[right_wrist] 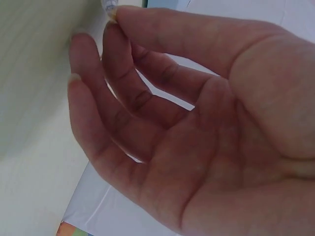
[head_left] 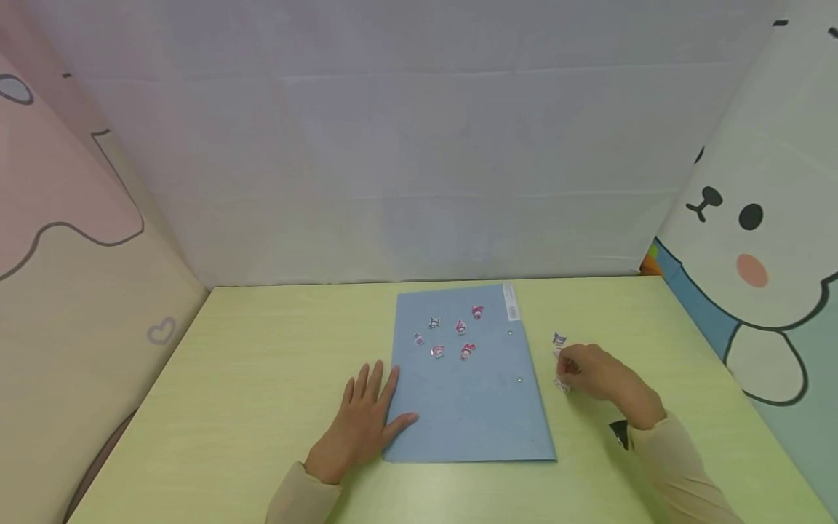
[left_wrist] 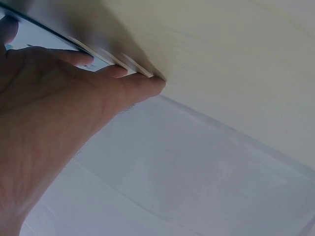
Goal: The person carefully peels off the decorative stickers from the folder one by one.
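A blue folder (head_left: pixel 465 407) lies on the table, with several small pink, white and dark cartoon stickers (head_left: pixel 468 351) on its upper half. My left hand (head_left: pixel 362 426) rests flat at the folder's left edge, fingers spread and thumb on the cover. To the folder's right, my right hand (head_left: pixel 592 372) is over a short column of stickers. Its thumb and a finger meet at the tips around a small shiny sticker (right_wrist: pixel 110 5), only partly visible at the top of the right wrist view. A dark-eared sticker (head_left: pixel 559 340) lies just beyond that hand, and another sticker (head_left: pixel 561 384) just below its fingertips.
A white label (head_left: pixel 511 302) and two small round studs (head_left: pixel 520 379) are along the folder's right side. A small black object (head_left: pixel 619 434) lies partly under the right sleeve. A white sheet (head_left: pixel 419 175) hangs behind the pale yellow table (head_left: pixel 262 364); printed cloths flank it.
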The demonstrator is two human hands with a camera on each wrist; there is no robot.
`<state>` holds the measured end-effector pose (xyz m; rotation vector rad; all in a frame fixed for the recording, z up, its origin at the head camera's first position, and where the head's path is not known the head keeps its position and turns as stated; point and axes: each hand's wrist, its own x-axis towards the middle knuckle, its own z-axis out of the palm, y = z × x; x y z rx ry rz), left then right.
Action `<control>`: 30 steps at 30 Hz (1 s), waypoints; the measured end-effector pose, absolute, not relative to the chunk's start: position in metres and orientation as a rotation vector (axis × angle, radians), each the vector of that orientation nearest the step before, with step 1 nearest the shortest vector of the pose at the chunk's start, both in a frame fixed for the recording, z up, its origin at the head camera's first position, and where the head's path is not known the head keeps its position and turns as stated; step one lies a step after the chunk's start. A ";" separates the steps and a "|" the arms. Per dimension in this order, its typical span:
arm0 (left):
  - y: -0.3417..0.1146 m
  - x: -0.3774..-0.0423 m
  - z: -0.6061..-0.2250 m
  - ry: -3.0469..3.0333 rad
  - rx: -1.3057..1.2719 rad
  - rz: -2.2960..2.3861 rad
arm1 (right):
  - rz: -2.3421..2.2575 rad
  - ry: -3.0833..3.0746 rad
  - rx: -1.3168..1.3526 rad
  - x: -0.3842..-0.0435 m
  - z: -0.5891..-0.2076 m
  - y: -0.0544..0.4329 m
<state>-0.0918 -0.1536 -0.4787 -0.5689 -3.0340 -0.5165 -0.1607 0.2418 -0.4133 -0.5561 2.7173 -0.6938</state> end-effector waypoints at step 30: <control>-0.154 -0.091 -0.478 -3.009 -0.571 -0.526 | -0.689 2.702 -0.451 -0.160 -0.412 0.241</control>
